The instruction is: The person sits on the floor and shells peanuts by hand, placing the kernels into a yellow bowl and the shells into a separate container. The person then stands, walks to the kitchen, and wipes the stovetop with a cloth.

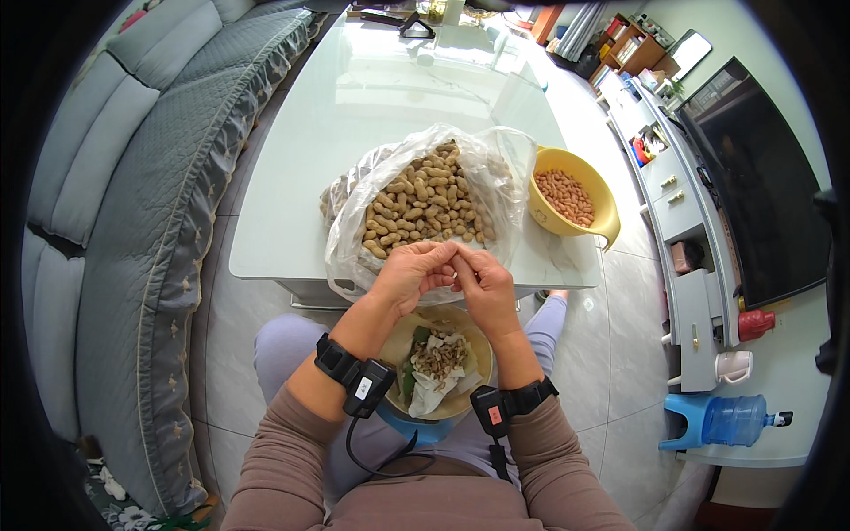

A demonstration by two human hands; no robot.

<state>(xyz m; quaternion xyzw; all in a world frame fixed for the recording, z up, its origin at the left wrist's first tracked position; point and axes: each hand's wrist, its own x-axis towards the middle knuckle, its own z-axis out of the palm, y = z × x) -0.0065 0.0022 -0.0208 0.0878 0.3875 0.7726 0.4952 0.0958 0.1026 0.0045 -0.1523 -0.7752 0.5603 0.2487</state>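
Observation:
My left hand [415,273] and my right hand [483,282] meet at the fingertips in front of the table's near edge. Thumbs and index fingers are pinched together; whatever may be between them is hidden. Just beyond, a clear plastic bag [345,232] lies open on the table, full of unshelled peanuts [425,192]. To its right stands a yellow plastic colander [601,192] holding shelled peanut kernels [563,197]. Below my wrists, between my knees, a bin [483,355] contains peanut shells [441,355] and crumpled white tissue [428,396].
The glossy white table [285,199] stretches away ahead. A grey quilted sofa [153,199] runs along the left. On the right are a white TV cabinet [687,219], a television [757,179] and a blue water bottle [734,420]. Black devices [368,388] are strapped on both forearms, with a cable hanging between.

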